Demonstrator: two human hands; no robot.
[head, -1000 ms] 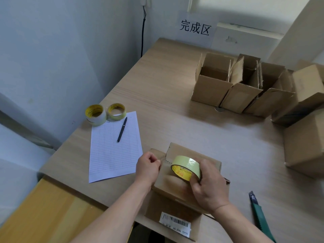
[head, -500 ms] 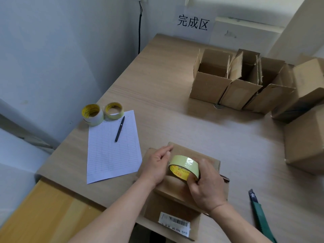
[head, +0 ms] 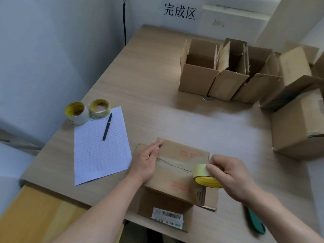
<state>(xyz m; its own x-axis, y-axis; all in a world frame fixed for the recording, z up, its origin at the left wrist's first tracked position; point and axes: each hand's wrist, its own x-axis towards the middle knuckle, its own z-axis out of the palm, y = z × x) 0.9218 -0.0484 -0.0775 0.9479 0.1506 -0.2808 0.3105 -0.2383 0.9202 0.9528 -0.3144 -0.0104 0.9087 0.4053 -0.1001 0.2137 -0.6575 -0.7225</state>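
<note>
A closed cardboard box [head: 177,174] with a barcode label [head: 167,217] on its near side sits at the table's front edge. My left hand [head: 146,159] presses flat on the box's left end, fingers straight over the start of a clear tape strip [head: 173,163] that runs along the top seam. My right hand [head: 229,176] grips a yellow-cored tape roll [head: 204,176] at the box's right end, the strip stretched from it back to my left hand.
A lined sheet [head: 100,149] with a black pen [head: 107,126] lies left of the box, two tape rolls [head: 87,111] behind it. Open cardboard boxes [head: 222,72] stand at the back right, closed boxes [head: 298,123] at the right. A green box cutter [head: 254,220] lies near right.
My right hand has pulled the tape roll from the box's middle to its right end, laying tape along the seam. My left hand has flattened onto the box's left end.
</note>
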